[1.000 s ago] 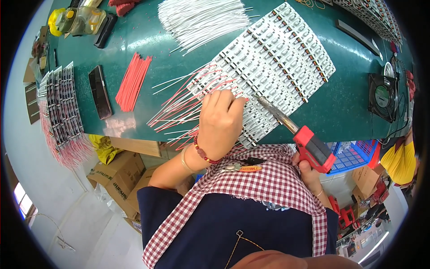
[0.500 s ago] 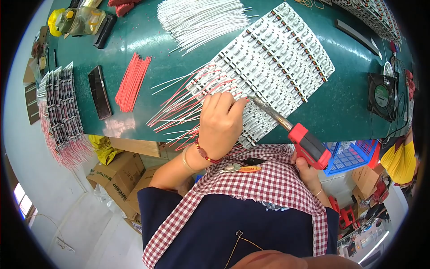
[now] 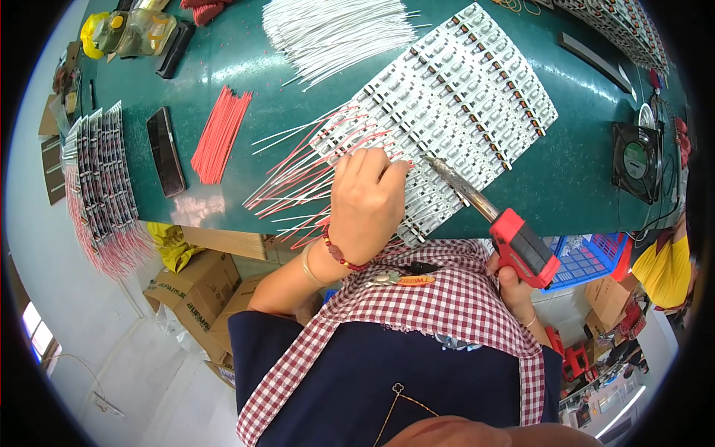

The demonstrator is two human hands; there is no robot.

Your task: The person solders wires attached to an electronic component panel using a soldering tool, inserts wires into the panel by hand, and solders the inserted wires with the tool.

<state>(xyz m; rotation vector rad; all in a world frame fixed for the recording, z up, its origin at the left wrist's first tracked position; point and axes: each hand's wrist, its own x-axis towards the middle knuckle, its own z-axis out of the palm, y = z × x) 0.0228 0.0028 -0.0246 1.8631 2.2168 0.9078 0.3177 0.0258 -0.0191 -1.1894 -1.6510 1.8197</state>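
A white panel of small circuit boards (image 3: 477,89) lies at a slant on the green table. Red and white wires (image 3: 298,175) fan out from its lower left edge. Over that edge my left hand (image 3: 366,190) is closed in a pinch, and a bit of red wire shows at its fingertips. My right hand (image 3: 514,287) grips a red and black pistol-shaped soldering iron (image 3: 525,249) at the table's near edge. The iron's metal tip hangs over the panel, a little right of my left fingertips.
Bundles of red wires (image 3: 222,135) and white wires (image 3: 339,37) lie on the table (image 3: 216,63). A phone (image 3: 165,153) is at the left, beside wired boards (image 3: 104,179) hanging over the edge. A small fan (image 3: 635,160) stands right, above a blue crate (image 3: 585,261). Cardboard boxes (image 3: 194,290) sit below.
The soldering iron has moved back to the right, so its tip is farther from my left fingertips. My left hand has barely shifted.
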